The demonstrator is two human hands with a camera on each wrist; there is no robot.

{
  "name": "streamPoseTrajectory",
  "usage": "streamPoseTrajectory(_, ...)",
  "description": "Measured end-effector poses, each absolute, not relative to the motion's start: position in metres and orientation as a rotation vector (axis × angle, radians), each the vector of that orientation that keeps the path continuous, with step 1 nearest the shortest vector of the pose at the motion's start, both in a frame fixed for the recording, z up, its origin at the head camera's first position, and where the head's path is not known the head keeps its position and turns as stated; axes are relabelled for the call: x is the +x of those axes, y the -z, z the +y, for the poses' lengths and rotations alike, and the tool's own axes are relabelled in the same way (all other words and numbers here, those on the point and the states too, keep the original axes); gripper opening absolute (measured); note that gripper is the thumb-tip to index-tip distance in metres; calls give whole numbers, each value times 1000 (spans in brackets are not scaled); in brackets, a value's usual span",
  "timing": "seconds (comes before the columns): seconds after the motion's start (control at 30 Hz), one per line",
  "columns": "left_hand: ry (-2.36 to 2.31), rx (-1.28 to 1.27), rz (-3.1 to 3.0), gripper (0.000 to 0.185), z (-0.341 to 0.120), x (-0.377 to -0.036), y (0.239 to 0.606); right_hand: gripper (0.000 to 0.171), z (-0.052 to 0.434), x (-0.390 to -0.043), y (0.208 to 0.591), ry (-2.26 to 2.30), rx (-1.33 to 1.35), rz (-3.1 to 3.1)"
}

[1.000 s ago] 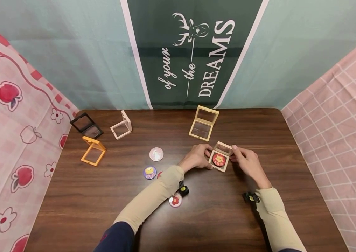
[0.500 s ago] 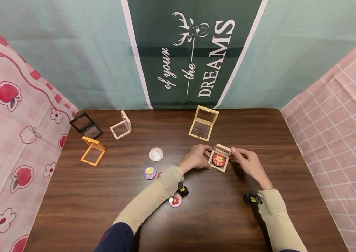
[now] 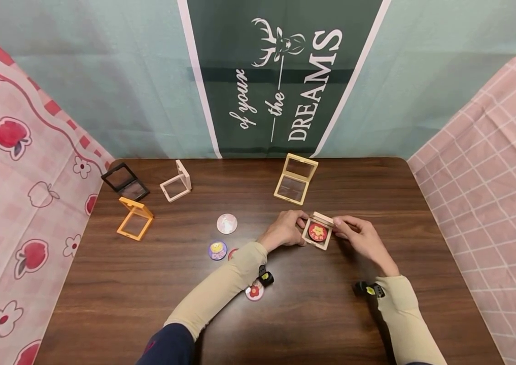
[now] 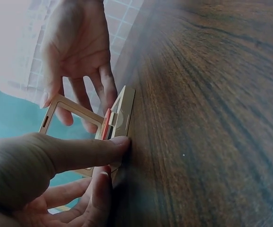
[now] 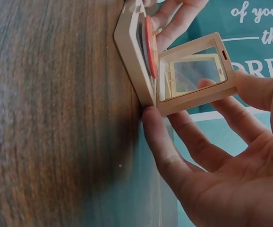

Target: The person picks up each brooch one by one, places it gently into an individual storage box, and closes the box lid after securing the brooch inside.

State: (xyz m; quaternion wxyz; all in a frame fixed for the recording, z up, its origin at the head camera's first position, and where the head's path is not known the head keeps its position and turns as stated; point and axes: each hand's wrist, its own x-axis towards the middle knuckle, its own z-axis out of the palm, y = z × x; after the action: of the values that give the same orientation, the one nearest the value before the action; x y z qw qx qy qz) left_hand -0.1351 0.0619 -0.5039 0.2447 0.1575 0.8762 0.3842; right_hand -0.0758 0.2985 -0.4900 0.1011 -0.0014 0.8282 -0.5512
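A small beige hinged display case (image 3: pixel 323 247) lies on the table with its lid (image 3: pixel 323 218) partly raised. Inside the base is a round red badge (image 3: pixel 317 232) with a yellow figure. My left hand (image 3: pixel 285 229) grips the left side of the base, thumb (image 4: pixel 91 152) along its front edge in the left wrist view. On the right, my right hand (image 3: pixel 362 239) holds the lid between thumb and fingers. In the right wrist view, the thumb (image 5: pixel 257 90) is at the lid's free end and one fingertip touches near the hinge. The lid's window is clear.
A yellow open case (image 3: pixel 295 188) stands behind. Black (image 3: pixel 134 189), white (image 3: pixel 165 192) and orange (image 3: pixel 131 235) open cases stand at the back left. Pink (image 3: pixel 227 223), purple (image 3: pixel 217 250) and red-flower (image 3: pixel 254 291) badges lie near the left forearm, which partly covers another red badge (image 3: pixel 232 253).
The lid has tilted down further toward the base, and my right hand has moved slightly down with it. My left hand stays on the base.
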Motion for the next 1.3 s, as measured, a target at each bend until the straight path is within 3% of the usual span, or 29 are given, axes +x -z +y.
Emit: streamPoseTrajectory(1.3, -1049, 417, 2403, 71, 62, -132, 503, 8, 294, -63, 494, 1439, -285, 2720)
